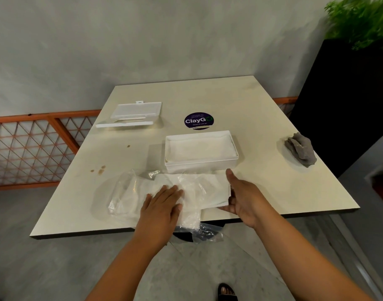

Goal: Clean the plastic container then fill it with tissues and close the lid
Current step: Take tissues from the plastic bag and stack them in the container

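Observation:
A white plastic container (234,160) stands open at mid-table with white tissue lying inside it. Its lid (135,114) lies apart at the far left. Just in front of the container, a clear plastic pack of white tissues (199,187) lies across the near table edge, its wrapper hanging over the edge. My left hand (162,207) lies flat on top of the pack, fingers straight. My right hand (242,196) holds the right end of the tissue stack, fingers under it and thumb pointing up beside it.
A crumpled grey cloth (300,148) sits at the table's right edge. A round dark "ClayGo" sticker (198,120) is behind the container. Brown stains (99,169) mark the cream table (273,181). A black planter (349,94) stands right; an orange lattice rail (34,144) left.

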